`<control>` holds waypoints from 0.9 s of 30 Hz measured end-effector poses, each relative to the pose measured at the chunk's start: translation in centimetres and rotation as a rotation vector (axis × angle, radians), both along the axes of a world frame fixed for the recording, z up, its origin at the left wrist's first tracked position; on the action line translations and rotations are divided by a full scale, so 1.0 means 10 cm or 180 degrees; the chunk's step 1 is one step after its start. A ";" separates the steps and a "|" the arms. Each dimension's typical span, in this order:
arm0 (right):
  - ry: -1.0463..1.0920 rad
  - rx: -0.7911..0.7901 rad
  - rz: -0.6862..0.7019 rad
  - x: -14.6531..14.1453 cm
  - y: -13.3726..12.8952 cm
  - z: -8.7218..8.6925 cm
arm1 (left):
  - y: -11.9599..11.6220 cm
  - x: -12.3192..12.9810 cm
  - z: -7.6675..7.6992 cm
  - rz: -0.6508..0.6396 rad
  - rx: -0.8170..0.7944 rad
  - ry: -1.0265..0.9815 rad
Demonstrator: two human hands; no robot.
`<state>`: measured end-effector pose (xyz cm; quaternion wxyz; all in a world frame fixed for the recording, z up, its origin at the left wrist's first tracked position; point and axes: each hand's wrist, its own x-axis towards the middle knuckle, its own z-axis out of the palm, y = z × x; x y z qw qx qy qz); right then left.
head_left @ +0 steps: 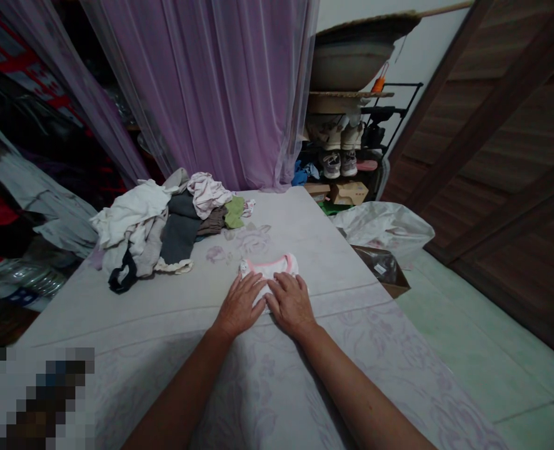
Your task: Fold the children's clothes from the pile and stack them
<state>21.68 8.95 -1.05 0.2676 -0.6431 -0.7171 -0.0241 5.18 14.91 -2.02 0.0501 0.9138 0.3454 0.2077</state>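
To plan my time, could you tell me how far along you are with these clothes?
No finished pile shows yet. In hand: a small pink-trimmed white garment, pressed flat by the left hand and right hand. Left: the heap of crumpled clothes beyond them.

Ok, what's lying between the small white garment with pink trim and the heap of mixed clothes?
Only the pale lilac bedspread with its faded floral print, as the head view shows.
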 end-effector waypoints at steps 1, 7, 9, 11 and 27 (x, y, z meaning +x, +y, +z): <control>0.0004 0.0040 0.0031 0.00 -0.02 -0.01 | -0.01 0.00 0.01 0.0004 -0.0005 0.0006; -0.0016 0.0208 0.0206 0.07 -0.16 -0.03 | -0.07 -0.01 0.09 0.0027 0.0040 -0.0091; 0.0029 0.0245 0.0230 0.10 -0.20 -0.01 | -0.09 -0.01 0.11 0.0015 0.0106 -0.0151; 0.0135 0.0287 0.0227 0.13 -0.22 0.01 | -0.11 -0.01 0.11 -0.0015 0.0197 -0.0177; 0.0105 0.0251 0.0087 0.24 -0.05 -0.01 | -0.12 0.05 0.12 -0.0091 0.0115 0.0098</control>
